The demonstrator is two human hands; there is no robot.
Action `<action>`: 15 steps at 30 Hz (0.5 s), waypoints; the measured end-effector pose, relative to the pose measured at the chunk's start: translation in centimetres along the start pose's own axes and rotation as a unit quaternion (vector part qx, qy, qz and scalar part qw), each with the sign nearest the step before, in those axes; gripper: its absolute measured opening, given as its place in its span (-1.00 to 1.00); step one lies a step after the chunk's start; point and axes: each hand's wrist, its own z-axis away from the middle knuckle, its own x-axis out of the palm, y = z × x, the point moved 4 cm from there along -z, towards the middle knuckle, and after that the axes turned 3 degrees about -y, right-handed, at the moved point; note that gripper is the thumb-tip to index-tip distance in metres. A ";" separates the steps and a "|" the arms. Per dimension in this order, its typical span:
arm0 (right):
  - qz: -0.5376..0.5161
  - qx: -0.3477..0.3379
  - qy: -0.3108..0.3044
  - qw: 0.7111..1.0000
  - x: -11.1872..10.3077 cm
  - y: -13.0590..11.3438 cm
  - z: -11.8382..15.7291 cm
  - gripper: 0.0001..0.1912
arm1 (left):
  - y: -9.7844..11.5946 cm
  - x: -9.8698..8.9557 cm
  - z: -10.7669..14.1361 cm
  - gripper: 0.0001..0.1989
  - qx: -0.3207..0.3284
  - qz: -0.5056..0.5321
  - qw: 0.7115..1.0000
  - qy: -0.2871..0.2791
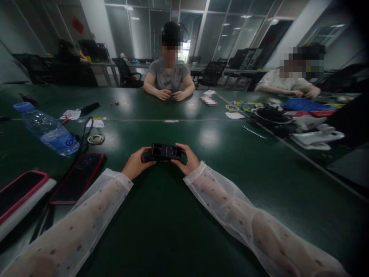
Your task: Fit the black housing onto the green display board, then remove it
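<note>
Between my hands is a small black device (166,151), box-shaped with recessed bays and faint markings, resembling a battery charger. My left hand (138,163) grips its left end, fingers along the far side and thumb at the near edge. The right end sits in the fingers and thumb of my right hand (188,158). It is held low over the green table (161,231); whether it touches the surface I cannot tell. Sheer white dotted sleeves cover both my forearms.
A tilted water bottle (49,129), a red-edged phone (77,179) and another phone (23,192) are at left. A wrench (254,132) and a pile of cables (273,115) lie at right. One person (169,73) sits opposite, another (285,82) at far right.
</note>
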 end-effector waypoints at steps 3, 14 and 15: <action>-0.002 -0.008 -0.014 1.000 0.0 0.0 -0.1 -0.39 | 0.1 -0.1 0.0 -0.41 -0.005 -0.008 1.000 0.001; -0.029 0.013 -0.010 0.999 0.0 0.4 0.0 -0.34 | -0.2 0.0 -0.1 -0.43 -0.002 -0.003 1.000 -0.012; -0.030 0.022 -0.009 0.999 0.1 0.7 0.0 -0.35 | -0.2 0.1 -0.1 -0.43 -0.003 -0.002 1.000 -0.012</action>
